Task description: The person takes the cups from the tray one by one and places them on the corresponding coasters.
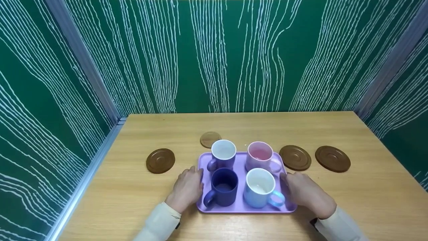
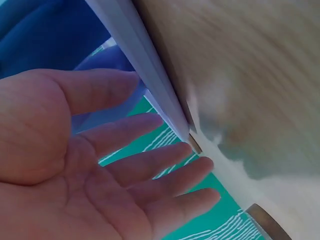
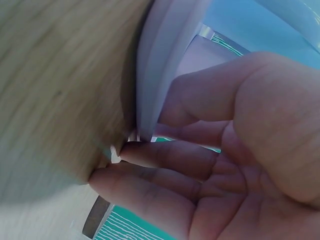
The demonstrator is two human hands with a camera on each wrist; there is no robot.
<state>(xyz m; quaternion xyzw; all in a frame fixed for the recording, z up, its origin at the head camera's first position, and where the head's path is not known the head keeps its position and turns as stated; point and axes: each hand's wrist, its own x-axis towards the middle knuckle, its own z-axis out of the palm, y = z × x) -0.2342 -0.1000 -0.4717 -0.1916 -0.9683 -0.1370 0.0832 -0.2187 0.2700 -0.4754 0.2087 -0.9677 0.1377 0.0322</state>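
Observation:
A purple tray (image 1: 242, 209) on the wooden table carries several mugs. Left of it my left hand (image 1: 188, 184) touches the rim, its thumb tip at the edge and its fingers (image 2: 172, 162) fairly straight in the left wrist view. At the right side my right hand (image 1: 306, 190) pinches the rim, thumb inside and fingers (image 3: 145, 192) curled outside, low by the tabletop. On the tray stand a dark blue mug (image 1: 224, 195) and a pale blue mug (image 1: 255, 197) in front, with a purple mug with a white inside (image 1: 224, 162) and a pink mug (image 1: 255, 164) behind.
Round brown coasters lie about the tray: one coaster (image 1: 160, 161) to the left, a lighter coaster (image 1: 210, 139) behind, and two to the right, a near coaster (image 1: 295, 157) and a farther coaster (image 1: 332, 159). Green patterned walls (image 1: 234, 67) border the table (image 1: 133, 201).

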